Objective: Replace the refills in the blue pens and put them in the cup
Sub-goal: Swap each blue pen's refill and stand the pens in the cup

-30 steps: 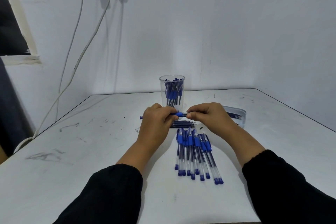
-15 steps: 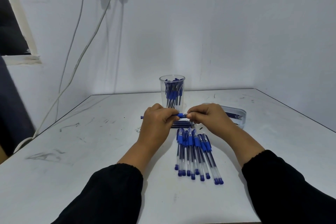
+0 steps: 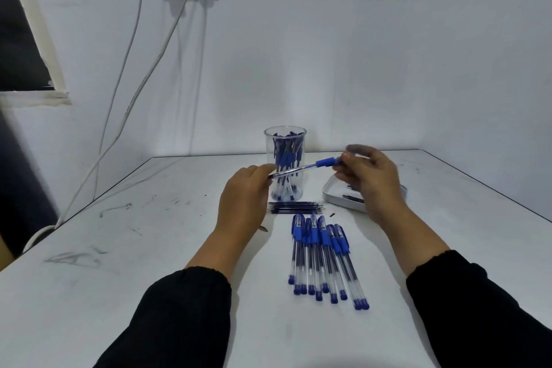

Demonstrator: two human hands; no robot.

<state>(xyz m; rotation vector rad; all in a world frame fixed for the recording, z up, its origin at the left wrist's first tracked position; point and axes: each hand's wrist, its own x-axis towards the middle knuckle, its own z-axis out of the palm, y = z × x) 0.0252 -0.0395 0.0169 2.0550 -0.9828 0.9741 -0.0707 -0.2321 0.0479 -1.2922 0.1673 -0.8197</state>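
The right hand (image 3: 369,176) was blurred, so its fingertips were hard to make out, though they pinched the blue-grip end of a pen (image 3: 304,170) held in the air in front of the cup (image 3: 285,164). The left hand (image 3: 243,203) hid the pen's other end; its fingers were curled round the clear barrel there. The pen sloped up from left to right.

The clear cup stood upright toward the back of the table (image 3: 149,248) and held a bunch of blue pens, standing on end and leaning against its wall. To the right, a shallow white tray (image 3: 334,193) was partly covered by the right hand — a few dark, thin sticks lay in it, too small to name with certainty.

Just in front of the cup lay a bundle of dark refills (image 3: 295,207), side by side. Nearer the person, a row of capped blue pens (image 3: 324,260) rested on the table, touching one another. Black sleeves (image 3: 179,314) were cut off at the bottom edge
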